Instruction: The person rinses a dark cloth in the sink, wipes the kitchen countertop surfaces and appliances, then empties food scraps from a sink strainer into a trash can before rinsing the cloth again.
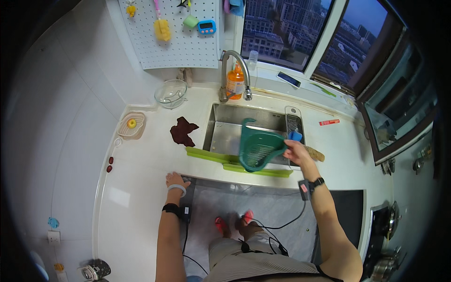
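My right hand [297, 152] grips one corner of a green plastic sink strainer basket [259, 149]. The basket hangs over the front of the stainless steel sink [220, 135], its hooked arm pointing towards the faucet [225, 75]. My left hand [176, 180] rests with fingers apart on the counter's front edge, holding nothing. A light-green splash guard strip [211, 155] runs along the sink's front rim, partly behind the basket. Left of the sink lies a crumpled dark red cloth [183, 132].
An orange soap bottle [235, 83] stands behind the faucet. A glass bowl [171, 93] and a small basket [139, 132] holding an apple [131, 123] sit to the left. Right of the sink are a brown root-like piece [314, 154] and a red packet [329, 122]. An open window sash [398, 95] juts in at right.
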Demonstrator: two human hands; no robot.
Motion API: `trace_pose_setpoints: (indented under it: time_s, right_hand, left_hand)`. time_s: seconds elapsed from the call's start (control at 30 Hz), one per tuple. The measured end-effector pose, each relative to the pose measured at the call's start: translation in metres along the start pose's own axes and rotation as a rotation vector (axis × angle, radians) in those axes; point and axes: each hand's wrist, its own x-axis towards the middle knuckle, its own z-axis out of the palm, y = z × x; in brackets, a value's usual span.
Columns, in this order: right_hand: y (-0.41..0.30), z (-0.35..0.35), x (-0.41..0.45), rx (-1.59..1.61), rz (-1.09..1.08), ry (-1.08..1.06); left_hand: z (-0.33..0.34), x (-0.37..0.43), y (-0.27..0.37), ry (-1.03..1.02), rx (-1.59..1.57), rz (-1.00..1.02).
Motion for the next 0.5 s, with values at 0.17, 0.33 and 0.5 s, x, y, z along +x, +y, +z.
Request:
trace_pose_setpoints:
  time_s: [0.17,0.33,0.5]
  right_hand:
    - [0.028,0.043,0.138,-0.053,0.038,-0.008]
    - [0.074,0.096,0.248,-0.076,0.004,-0.062]
    - [0.102,0.113,0.336,-0.063,-0.106,-0.100]
  left_hand:
    - [0.004,-0.001,0.034,-0.075,0.117,0.023]
    - [0.004,-0.013,0.019,-0.081,0.217,-0.026]
    - [0.013,0.006,-0.015,-0.111,-0.002,-0.105]
